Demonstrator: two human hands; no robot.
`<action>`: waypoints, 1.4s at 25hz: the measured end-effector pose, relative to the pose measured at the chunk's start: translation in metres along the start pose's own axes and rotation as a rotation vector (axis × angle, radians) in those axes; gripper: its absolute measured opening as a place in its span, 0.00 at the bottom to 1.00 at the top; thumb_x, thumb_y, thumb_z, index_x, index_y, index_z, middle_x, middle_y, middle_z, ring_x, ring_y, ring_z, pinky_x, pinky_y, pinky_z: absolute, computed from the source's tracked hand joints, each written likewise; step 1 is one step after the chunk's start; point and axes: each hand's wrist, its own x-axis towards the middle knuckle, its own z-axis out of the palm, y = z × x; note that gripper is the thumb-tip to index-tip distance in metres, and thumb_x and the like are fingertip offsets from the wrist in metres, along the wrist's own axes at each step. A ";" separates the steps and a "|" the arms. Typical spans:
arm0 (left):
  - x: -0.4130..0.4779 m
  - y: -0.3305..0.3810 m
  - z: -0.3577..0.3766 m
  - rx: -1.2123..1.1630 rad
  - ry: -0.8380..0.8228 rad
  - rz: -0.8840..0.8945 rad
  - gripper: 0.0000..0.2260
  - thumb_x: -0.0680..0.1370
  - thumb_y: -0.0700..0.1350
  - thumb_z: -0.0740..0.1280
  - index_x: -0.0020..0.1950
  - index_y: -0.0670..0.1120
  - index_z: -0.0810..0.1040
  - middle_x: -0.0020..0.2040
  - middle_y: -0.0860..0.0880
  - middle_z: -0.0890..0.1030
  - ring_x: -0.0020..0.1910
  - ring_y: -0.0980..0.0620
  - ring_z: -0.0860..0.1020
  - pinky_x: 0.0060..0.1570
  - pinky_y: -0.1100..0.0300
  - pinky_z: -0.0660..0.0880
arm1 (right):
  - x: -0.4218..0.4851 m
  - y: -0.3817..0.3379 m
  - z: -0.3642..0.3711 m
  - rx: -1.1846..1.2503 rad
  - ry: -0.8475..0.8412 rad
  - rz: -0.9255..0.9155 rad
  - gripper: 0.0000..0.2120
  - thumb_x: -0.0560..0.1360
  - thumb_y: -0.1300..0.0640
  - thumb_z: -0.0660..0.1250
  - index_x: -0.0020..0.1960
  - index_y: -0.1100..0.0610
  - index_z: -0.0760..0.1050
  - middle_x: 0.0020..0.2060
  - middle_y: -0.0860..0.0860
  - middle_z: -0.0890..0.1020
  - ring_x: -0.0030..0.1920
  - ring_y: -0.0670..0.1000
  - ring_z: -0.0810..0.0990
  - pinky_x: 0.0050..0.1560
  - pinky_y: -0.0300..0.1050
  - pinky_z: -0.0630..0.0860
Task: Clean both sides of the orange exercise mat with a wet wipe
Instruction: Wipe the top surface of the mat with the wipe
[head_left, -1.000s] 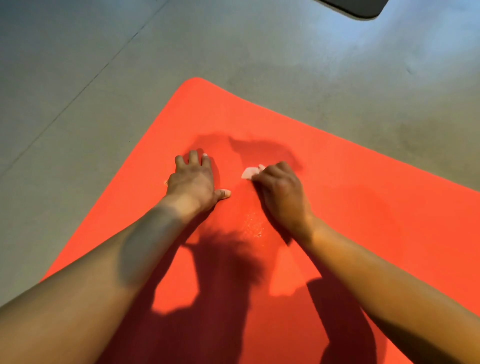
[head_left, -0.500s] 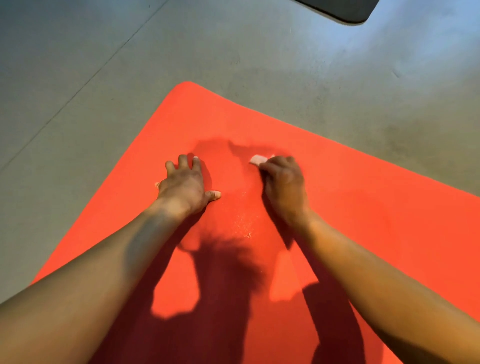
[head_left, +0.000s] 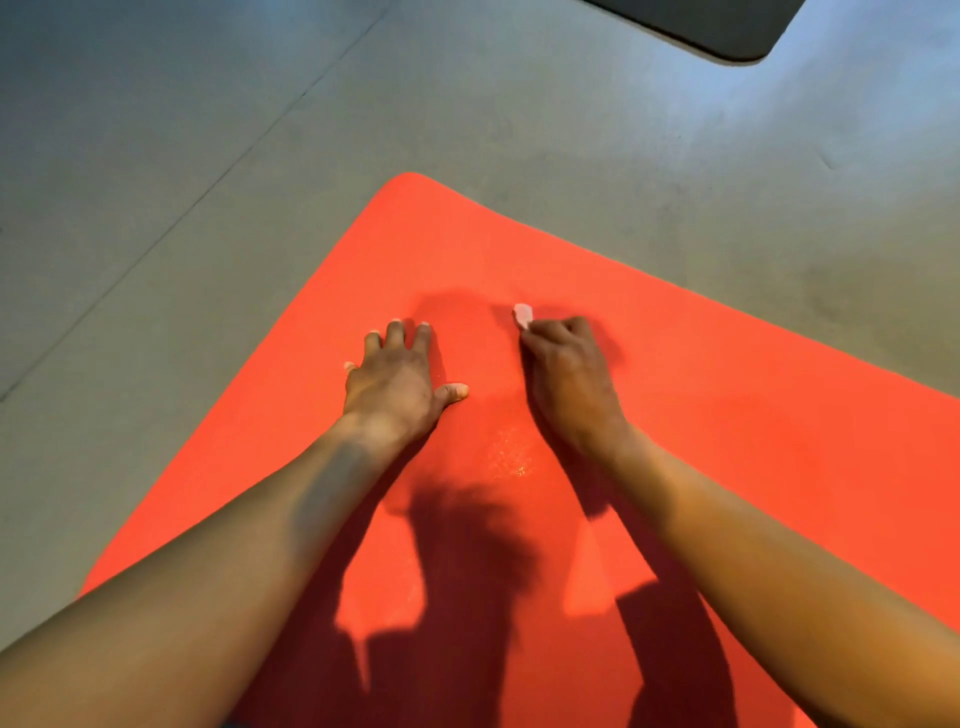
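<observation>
Right hand (head_left: 569, 374), fingers curled round the wet wipe (head_left: 523, 315), has pushed forward past the left fingertips. Left hand (head_left: 395, 379) stays flat and spread, pinning the orange mat (head_left: 727, 441) to the floor (head_left: 208, 156). Judgement: top side mid-wipe, underside still to do.

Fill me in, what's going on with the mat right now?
A person is wiping the top face of the orange exercise mat, which lies flat on the grey floor. The right hand grips a small bunched wet wipe against the mat; the left hand rests flat beside it, fingers spread. A glistening damp patch shows between the wrists.
</observation>
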 end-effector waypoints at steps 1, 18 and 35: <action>-0.002 -0.001 0.002 -0.011 -0.007 0.001 0.42 0.74 0.69 0.66 0.81 0.51 0.56 0.79 0.45 0.58 0.77 0.39 0.57 0.69 0.35 0.66 | -0.009 -0.014 0.003 0.036 -0.036 -0.060 0.09 0.80 0.62 0.61 0.50 0.57 0.80 0.50 0.51 0.82 0.46 0.56 0.72 0.50 0.53 0.73; -0.031 -0.058 -0.008 -0.177 -0.108 -0.091 0.55 0.63 0.64 0.79 0.82 0.49 0.54 0.83 0.44 0.50 0.81 0.44 0.49 0.77 0.44 0.57 | 0.002 -0.079 0.021 0.147 -0.325 -0.564 0.13 0.82 0.54 0.56 0.46 0.51 0.78 0.45 0.48 0.79 0.45 0.55 0.75 0.50 0.52 0.72; -0.001 -0.044 -0.020 -0.122 -0.064 -0.067 0.51 0.65 0.71 0.73 0.80 0.52 0.57 0.83 0.44 0.50 0.81 0.41 0.49 0.75 0.35 0.56 | 0.032 0.005 -0.001 0.028 -0.065 -0.068 0.12 0.77 0.59 0.59 0.46 0.57 0.82 0.44 0.55 0.78 0.43 0.60 0.75 0.43 0.56 0.72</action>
